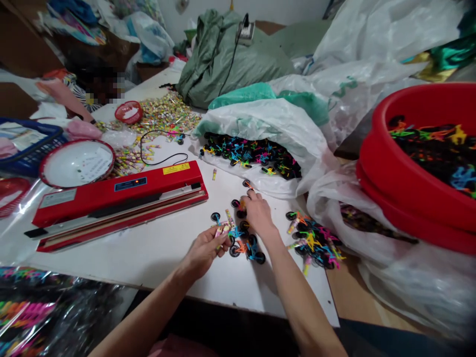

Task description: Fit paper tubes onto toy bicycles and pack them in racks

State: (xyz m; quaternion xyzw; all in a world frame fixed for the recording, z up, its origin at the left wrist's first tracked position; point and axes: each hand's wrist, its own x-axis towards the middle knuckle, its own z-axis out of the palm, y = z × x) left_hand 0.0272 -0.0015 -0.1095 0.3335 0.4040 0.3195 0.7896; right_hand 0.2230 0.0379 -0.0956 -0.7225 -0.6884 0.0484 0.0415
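Note:
Small colourful toy bicycles with black wheels (256, 256) lie in a loose group on the white table (156, 267). At the left of this group, my left hand (206, 248) is closed around small patterned tubes (222, 230), pinched between thumb and fingers. My right hand (257, 210) reaches to the group's upper part, its fingers bent over an orange toy bicycle; the fingertips partly hide what they touch. A second pile of toy bicycles mixed with tubes (316, 240) lies to the right of my right forearm. One single tube (214, 174) lies farther back.
A red heat sealer (119, 191) lies at left, beside a white bowl (78, 166) and a heap of tubes (167, 111). An open white bag (260, 114) of toy bicycles is behind my hands. A large red tub (416, 198) is at right. Another person's arm shows at back left.

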